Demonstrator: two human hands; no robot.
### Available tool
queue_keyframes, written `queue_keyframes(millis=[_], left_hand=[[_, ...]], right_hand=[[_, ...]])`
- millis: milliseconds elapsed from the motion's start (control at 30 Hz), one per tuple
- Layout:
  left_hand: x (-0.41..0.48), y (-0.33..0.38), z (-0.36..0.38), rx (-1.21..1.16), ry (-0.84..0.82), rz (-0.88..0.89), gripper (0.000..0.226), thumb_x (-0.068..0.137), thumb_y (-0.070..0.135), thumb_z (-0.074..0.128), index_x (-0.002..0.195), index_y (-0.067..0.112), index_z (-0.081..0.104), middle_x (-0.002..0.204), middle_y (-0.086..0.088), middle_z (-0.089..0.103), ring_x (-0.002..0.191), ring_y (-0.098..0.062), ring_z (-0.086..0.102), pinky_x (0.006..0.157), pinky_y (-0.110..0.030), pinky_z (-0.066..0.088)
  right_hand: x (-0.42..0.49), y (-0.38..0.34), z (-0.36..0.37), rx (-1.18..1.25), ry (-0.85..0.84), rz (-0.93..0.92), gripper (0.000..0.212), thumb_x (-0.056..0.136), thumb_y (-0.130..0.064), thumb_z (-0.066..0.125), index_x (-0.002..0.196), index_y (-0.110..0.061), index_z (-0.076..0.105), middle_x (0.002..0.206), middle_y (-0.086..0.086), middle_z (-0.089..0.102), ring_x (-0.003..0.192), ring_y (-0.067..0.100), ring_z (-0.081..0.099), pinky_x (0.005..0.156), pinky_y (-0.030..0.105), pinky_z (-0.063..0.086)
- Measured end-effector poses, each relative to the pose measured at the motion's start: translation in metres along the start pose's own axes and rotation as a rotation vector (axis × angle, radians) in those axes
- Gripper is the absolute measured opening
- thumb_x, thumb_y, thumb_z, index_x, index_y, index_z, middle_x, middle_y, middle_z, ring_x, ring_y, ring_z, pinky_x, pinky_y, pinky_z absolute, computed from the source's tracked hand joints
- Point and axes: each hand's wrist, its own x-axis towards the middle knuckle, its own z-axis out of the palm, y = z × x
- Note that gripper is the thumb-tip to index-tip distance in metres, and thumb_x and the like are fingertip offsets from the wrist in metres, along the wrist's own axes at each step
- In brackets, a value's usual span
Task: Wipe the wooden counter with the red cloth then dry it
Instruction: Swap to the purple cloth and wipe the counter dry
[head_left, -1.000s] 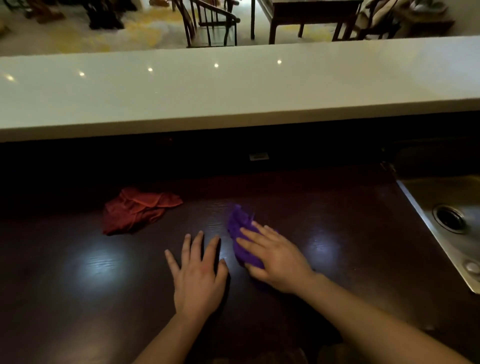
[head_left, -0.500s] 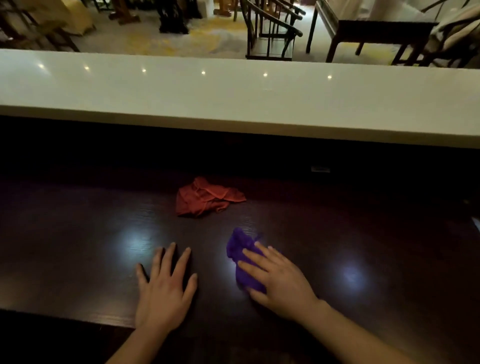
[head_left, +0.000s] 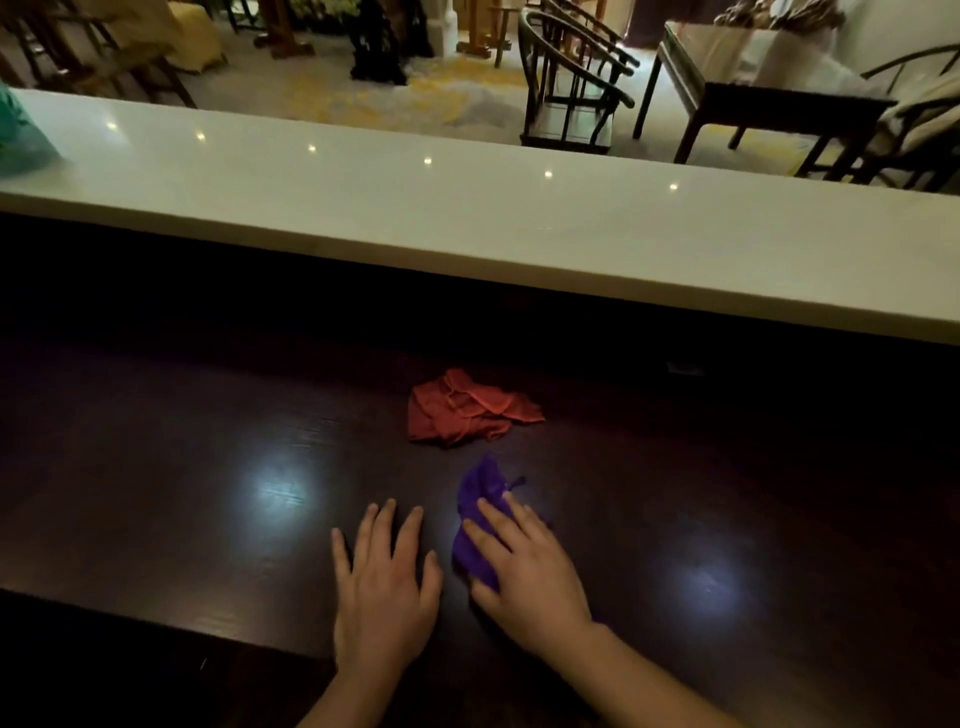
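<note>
You stand at a dark wooden counter (head_left: 182, 467), looking down at both of your bare hands. Your left hand (head_left: 382, 587) lies flat on the wood, palm down, fingers spread, gripping nothing. Just beside it, your right hand (head_left: 524, 566) presses flat on a crumpled purple cloth (head_left: 480, 519), fingers extended over it rather than curled around it; part of the cloth sticks out beyond your fingertips, away from you. The red cloth (head_left: 467, 408) lies bunched on the counter a little farther from you, just beyond the purple cloth and apart from both hands. Two soft patches of reflected light shine on the wood, one to each side of your hands. Behind the counter runs a raised pale ledge (head_left: 467, 208), and past it a room with dark wooden chairs (head_left: 571, 83) and a table (head_left: 753, 88).
</note>
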Motion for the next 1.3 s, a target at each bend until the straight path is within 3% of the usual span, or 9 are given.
queue_keyframes(millis=[167, 267, 433, 567, 700, 833, 1067, 1200, 1300], left_hand=[[-0.001, 0.004, -0.014, -0.133, 0.038, 0.017, 0.056, 0.082, 0.038, 0.042, 0.130, 0.014, 0.060, 0.133, -0.014, 0.060, 0.129, -0.033, 0.052, 0.108, -0.066, 0.029], [0.002, 0.003, -0.019, -0.091, -0.009, 0.039, 0.057, 0.079, 0.041, 0.042, 0.128, 0.018, 0.063, 0.132, -0.008, 0.062, 0.128, -0.030, 0.053, 0.108, -0.065, 0.031], [0.009, -0.012, -0.020, -0.027, -0.053, 0.084, 0.057, 0.078, 0.041, 0.044, 0.128, 0.021, 0.062, 0.131, 0.000, 0.063, 0.124, -0.024, 0.056, 0.104, -0.057, 0.037], [0.024, -0.043, -0.022, 0.094, -0.078, 0.190, 0.054, 0.078, 0.041, 0.046, 0.127, 0.023, 0.062, 0.130, -0.005, 0.061, 0.117, -0.027, 0.056, 0.097, -0.056, 0.041], [0.031, -0.057, -0.028, 0.130, -0.109, -0.003, 0.054, 0.081, 0.045, 0.041, 0.130, 0.035, 0.060, 0.140, -0.012, 0.054, 0.131, -0.034, 0.048, 0.102, -0.067, 0.031], [0.030, -0.057, -0.039, 0.166, -0.127, -0.111, 0.055, 0.081, 0.048, 0.039, 0.131, 0.038, 0.059, 0.140, -0.013, 0.055, 0.129, -0.035, 0.051, 0.100, -0.074, 0.030], [0.020, -0.051, -0.037, 0.171, -0.078, -0.241, 0.067, 0.096, 0.055, 0.003, 0.133, 0.039, 0.057, 0.146, -0.011, 0.050, 0.133, -0.031, 0.046, 0.107, -0.061, 0.023], [0.023, -0.047, -0.043, 0.168, -0.118, -0.243, 0.052, 0.094, 0.059, 0.024, 0.138, 0.045, 0.049, 0.151, -0.006, 0.043, 0.139, -0.031, 0.039, 0.113, -0.047, -0.001], [0.029, -0.053, -0.050, 0.134, -0.192, -0.328, 0.055, 0.094, 0.057, 0.029, 0.147, 0.050, 0.023, 0.163, 0.007, 0.014, 0.150, -0.017, 0.009, 0.118, -0.048, 0.000]], right_hand=[[0.027, -0.021, -0.003, 0.054, -0.085, -0.025, 0.063, 0.087, -0.049, 0.043, 0.146, -0.028, 0.044, 0.158, -0.003, 0.033, 0.150, 0.022, 0.017, 0.121, 0.045, 0.017], [0.041, -0.023, -0.004, 0.028, -0.059, -0.081, 0.060, 0.086, -0.044, 0.053, 0.143, -0.025, 0.048, 0.155, -0.001, 0.040, 0.148, 0.024, 0.024, 0.121, 0.045, 0.018], [0.058, -0.019, -0.005, 0.077, -0.109, -0.136, 0.062, 0.088, -0.043, 0.053, 0.146, -0.025, 0.045, 0.158, -0.002, 0.034, 0.150, 0.020, 0.015, 0.123, 0.040, 0.010], [0.079, -0.017, -0.003, 0.072, -0.132, -0.195, 0.063, 0.087, -0.042, 0.055, 0.147, -0.025, 0.043, 0.159, -0.002, 0.032, 0.150, 0.021, 0.015, 0.123, 0.040, 0.008], [0.100, -0.014, 0.003, 0.073, -0.158, -0.258, 0.065, 0.087, -0.043, 0.053, 0.148, -0.024, 0.041, 0.159, 0.000, 0.032, 0.150, 0.023, 0.018, 0.122, 0.042, 0.014], [0.127, -0.018, 0.009, 0.047, -0.135, -0.339, 0.065, 0.086, -0.045, 0.050, 0.147, -0.022, 0.043, 0.157, 0.001, 0.036, 0.149, 0.024, 0.022, 0.120, 0.043, 0.021], [0.161, -0.032, 0.010, 0.008, -0.058, -0.309, 0.060, 0.080, -0.050, 0.054, 0.134, -0.024, 0.058, 0.143, -0.003, 0.055, 0.136, 0.024, 0.046, 0.106, 0.038, 0.044], [0.161, -0.029, 0.012, 0.044, -0.026, -0.320, 0.058, 0.082, -0.049, 0.050, 0.134, -0.024, 0.059, 0.142, -0.004, 0.056, 0.135, 0.024, 0.046, 0.104, 0.039, 0.046], [0.160, -0.030, 0.011, 0.036, -0.076, -0.298, 0.060, 0.086, -0.053, 0.048, 0.140, -0.026, 0.053, 0.149, -0.005, 0.049, 0.142, 0.023, 0.036, 0.110, 0.040, 0.039]])
